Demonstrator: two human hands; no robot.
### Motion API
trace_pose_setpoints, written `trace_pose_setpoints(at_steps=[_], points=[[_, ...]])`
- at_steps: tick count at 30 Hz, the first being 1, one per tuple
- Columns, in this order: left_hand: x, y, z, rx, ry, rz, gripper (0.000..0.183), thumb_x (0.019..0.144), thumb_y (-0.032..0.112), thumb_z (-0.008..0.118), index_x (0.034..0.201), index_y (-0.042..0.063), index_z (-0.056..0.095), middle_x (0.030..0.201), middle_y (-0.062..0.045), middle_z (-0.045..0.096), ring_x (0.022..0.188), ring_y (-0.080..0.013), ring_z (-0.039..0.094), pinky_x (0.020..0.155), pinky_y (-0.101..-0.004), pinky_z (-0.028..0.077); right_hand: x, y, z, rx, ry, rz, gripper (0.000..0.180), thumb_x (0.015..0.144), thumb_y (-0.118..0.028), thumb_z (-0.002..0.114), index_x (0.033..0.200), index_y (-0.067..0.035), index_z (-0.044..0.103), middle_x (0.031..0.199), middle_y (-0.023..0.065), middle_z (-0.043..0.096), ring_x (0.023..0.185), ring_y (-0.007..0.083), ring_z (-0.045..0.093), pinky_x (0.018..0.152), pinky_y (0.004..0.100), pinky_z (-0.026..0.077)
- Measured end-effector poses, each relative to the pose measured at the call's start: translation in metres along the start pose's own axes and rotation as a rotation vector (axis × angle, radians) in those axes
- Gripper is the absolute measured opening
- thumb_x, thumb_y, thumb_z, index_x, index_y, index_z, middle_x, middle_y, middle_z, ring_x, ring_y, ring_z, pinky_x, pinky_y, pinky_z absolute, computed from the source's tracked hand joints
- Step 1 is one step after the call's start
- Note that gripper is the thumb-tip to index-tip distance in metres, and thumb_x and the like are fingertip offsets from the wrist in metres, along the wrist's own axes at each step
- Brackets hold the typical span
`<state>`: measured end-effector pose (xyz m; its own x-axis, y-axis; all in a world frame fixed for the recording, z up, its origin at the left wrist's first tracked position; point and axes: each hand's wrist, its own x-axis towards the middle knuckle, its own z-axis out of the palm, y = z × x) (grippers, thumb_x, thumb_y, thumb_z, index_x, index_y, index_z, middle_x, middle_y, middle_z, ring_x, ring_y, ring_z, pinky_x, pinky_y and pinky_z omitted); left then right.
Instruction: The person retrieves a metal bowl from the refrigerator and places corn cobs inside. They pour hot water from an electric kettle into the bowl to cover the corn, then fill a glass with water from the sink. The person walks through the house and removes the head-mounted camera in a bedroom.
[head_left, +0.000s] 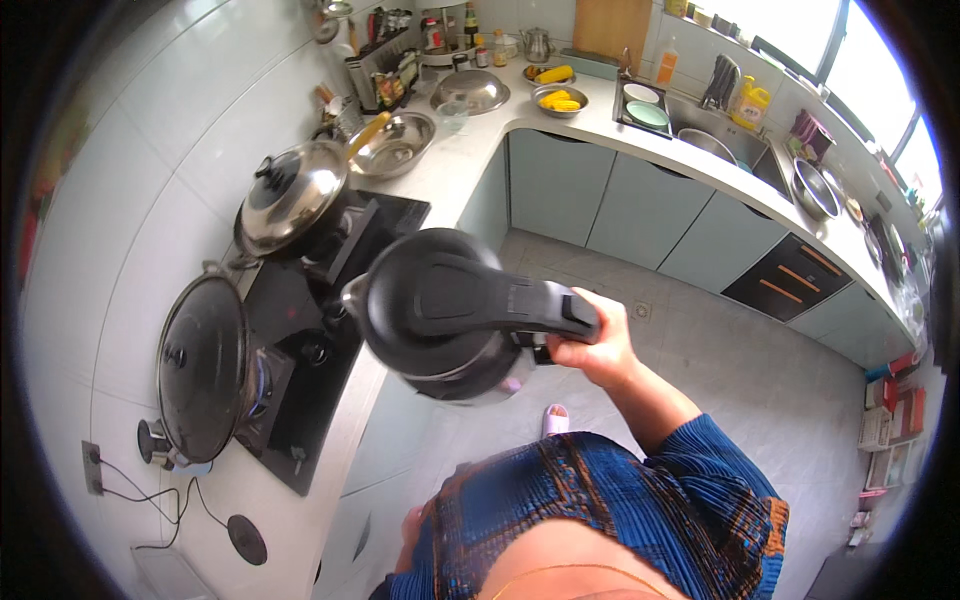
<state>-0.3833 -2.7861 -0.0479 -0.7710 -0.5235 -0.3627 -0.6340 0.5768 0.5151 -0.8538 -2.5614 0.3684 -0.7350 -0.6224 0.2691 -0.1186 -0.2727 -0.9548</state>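
My right hand (600, 345) is closed around the handle of an electric kettle (431, 307) with a black lid, held in mid-air beside the gas hob (315, 405). Its spout points left, towards the burners. Low at my side, my left hand (412, 525) shows only in part beside my blue patterned top; its fingers cannot be made out. On the hob stand a wok with a shiny domed lid (292, 199) and a pan with a dark lid (202, 367). A round black kettle base (247, 539) lies on the counter, its cord running to the wall socket (91, 469).
Beyond the hob are a steel basin (394, 146), a domed steel lid (471, 91) and a bowl of corn (559, 101). Plates (647, 115) sit beside the sink (739, 139). Grey cabinets (637, 206) line the counter, above a tiled floor (720, 390).
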Motion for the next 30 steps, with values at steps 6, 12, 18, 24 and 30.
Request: trace_pose_setpoints(at_steps=[6,12,18,24,30], points=[[0.164,0.191,-0.024,-0.116,-0.033,-0.008,0.037,0.076,0.028,0.066,0.108,0.009,0.062,0.083,-0.016,0.067,0.078,-0.0309,0.065,0.073,-0.0415,0.051,0.013,-0.008,-0.144,-0.122,0.357,0.041,0.023,0.062,-0.007,0.073,0.081,-0.002,0.060,0.072,-0.0015,0.056,0.066,0.0067,0.049,0.060,0.0219,0.041],[0.237,0.285,-0.051,-0.104,-0.022,0.048,0.036,0.076,0.025,0.066,0.108,0.008,0.062,0.078,-0.014,0.067,0.073,-0.0280,0.065,0.068,-0.0385,0.051,0.059,-0.009,-0.231,-0.156,0.595,-0.046,0.009,0.070,-0.003,0.058,0.078,0.000,0.054,0.062,0.0025,0.050,0.051,0.0105,0.045,0.054,0.0264,0.041],[0.327,0.271,-0.045,0.027,-0.195,-0.014,0.034,0.078,0.027,0.066,0.108,0.011,0.062,0.084,-0.014,0.066,0.080,-0.0300,0.064,0.073,-0.0392,0.051,0.133,0.005,-0.303,-0.304,0.738,-0.062,0.016,0.080,-0.013,0.064,0.084,-0.001,0.056,0.069,0.0013,0.048,0.055,0.0085,0.040,0.057,0.0265,0.039],[0.470,0.268,-0.015,0.068,-0.206,0.173,0.031,0.080,0.025,0.064,0.107,0.012,0.061,0.085,-0.014,0.066,0.082,-0.0319,0.063,0.072,-0.0419,0.049,0.232,0.021,-0.353,-0.375,0.821,-0.017,0.012,0.083,-0.013,0.062,0.080,-0.002,0.057,0.066,-0.0002,0.045,0.054,0.0078,0.037,0.057,0.0268,0.038],[0.560,0.428,-0.069,-0.001,-0.229,0.068,0.035,0.080,0.025,0.064,0.113,0.012,0.059,0.083,-0.012,0.066,0.079,-0.0307,0.063,0.071,-0.0414,0.049,0.318,0.045,-0.403,-0.424,0.775,0.116,0.013,0.083,-0.014,0.063,0.084,-0.002,0.057,0.066,-0.0003,0.046,0.055,0.0082,0.039,0.058,0.0268,0.037]])
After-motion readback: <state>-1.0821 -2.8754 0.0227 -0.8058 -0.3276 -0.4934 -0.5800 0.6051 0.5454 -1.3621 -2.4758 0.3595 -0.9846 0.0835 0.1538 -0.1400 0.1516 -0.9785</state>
